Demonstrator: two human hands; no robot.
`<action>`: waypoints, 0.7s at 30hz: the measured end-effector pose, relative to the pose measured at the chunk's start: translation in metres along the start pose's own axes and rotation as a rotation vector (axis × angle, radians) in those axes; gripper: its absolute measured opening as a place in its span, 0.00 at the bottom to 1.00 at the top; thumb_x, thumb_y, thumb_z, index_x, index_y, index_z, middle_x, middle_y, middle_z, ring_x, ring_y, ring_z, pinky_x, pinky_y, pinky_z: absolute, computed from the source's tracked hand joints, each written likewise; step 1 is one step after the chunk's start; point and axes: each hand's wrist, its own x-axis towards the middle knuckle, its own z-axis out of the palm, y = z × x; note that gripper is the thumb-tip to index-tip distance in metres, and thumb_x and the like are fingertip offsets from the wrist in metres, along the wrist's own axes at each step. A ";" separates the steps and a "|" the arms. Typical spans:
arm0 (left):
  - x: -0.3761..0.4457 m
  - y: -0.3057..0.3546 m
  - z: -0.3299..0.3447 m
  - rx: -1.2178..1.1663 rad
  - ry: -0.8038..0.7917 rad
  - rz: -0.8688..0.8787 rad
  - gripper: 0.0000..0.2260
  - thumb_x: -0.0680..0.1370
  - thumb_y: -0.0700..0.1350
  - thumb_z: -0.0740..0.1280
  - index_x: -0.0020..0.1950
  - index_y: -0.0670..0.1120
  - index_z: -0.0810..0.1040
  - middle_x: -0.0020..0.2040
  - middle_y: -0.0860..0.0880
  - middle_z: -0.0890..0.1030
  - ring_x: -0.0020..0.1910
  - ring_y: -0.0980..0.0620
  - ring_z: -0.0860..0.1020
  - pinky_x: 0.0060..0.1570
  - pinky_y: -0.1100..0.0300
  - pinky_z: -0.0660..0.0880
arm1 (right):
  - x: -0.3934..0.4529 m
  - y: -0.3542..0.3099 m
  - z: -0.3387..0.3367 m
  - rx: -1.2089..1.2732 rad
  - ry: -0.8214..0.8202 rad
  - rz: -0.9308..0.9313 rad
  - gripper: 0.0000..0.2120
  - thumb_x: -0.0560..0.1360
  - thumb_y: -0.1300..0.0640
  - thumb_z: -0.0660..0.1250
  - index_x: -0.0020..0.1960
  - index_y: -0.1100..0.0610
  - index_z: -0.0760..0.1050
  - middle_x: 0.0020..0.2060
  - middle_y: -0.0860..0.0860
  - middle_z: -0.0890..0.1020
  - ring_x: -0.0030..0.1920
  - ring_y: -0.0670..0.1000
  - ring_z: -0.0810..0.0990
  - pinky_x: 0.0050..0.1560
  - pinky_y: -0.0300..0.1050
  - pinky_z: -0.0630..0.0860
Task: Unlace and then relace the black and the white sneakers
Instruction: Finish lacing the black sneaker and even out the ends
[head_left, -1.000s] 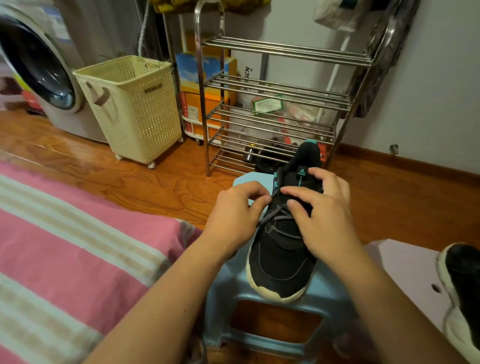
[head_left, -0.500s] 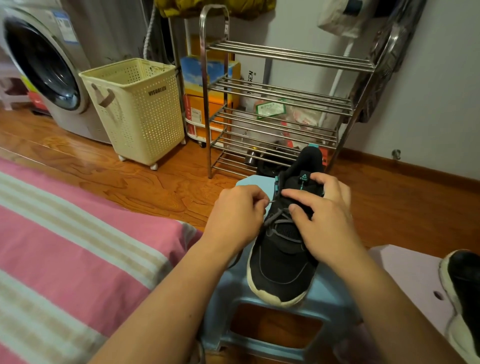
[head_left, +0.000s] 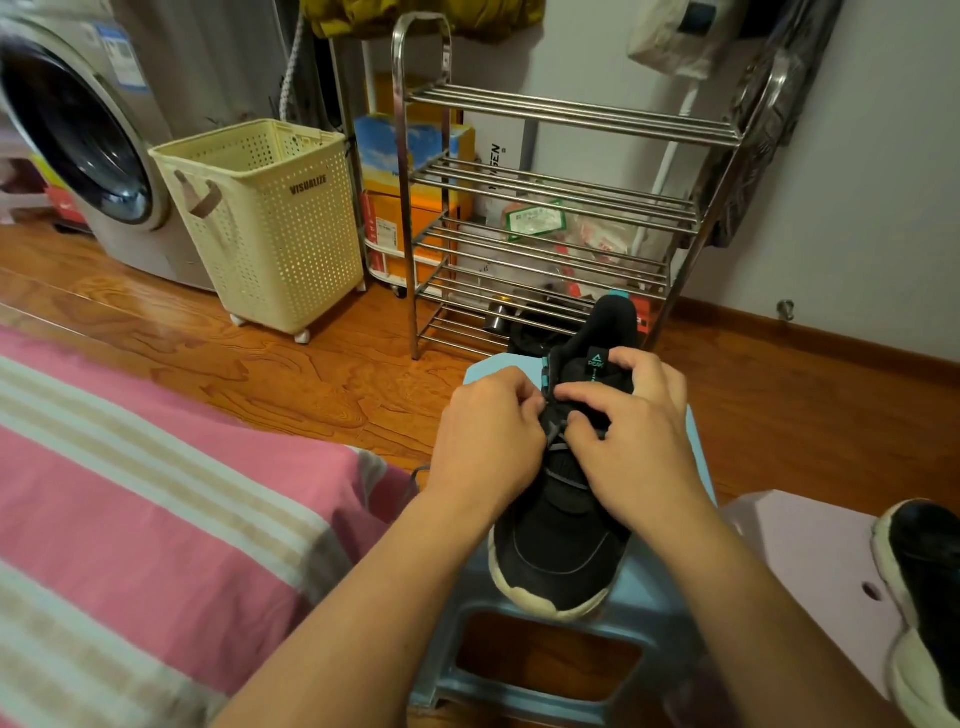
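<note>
Rack (head_left: 561, 208) behind stool (head_left: 660, 613); hands (head_left: 488, 441) cover laces (head_left: 558, 447).

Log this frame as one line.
left hand: pinching lace | right hand: gripping tongue | black sneaker: on blue stool

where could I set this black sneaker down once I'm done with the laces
Bare wood floor lies open between the cream laundry basket, the metal shoe rack and the striped bed. The rack's top shelf looks bare too. The blue stool is filled by the black sneaker and both hands.
</note>
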 end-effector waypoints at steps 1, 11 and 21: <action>0.001 -0.003 0.000 -0.055 -0.019 -0.004 0.05 0.81 0.45 0.67 0.47 0.50 0.81 0.40 0.53 0.81 0.41 0.54 0.80 0.44 0.54 0.79 | 0.001 0.000 -0.001 0.008 0.003 0.007 0.13 0.77 0.58 0.69 0.59 0.46 0.83 0.71 0.49 0.67 0.72 0.49 0.56 0.67 0.40 0.58; -0.002 -0.009 0.004 -0.194 0.006 0.005 0.06 0.81 0.43 0.67 0.56 0.53 0.80 0.39 0.57 0.80 0.42 0.59 0.79 0.48 0.56 0.79 | 0.011 -0.018 0.003 -0.034 0.022 0.097 0.03 0.77 0.53 0.72 0.47 0.46 0.84 0.66 0.47 0.69 0.69 0.53 0.60 0.66 0.48 0.67; 0.004 -0.010 -0.015 0.047 -0.170 0.314 0.16 0.80 0.39 0.62 0.65 0.54 0.76 0.50 0.54 0.79 0.45 0.58 0.76 0.45 0.60 0.76 | -0.004 0.017 -0.027 0.335 0.334 0.243 0.07 0.80 0.62 0.64 0.47 0.53 0.77 0.65 0.45 0.71 0.63 0.40 0.68 0.64 0.26 0.64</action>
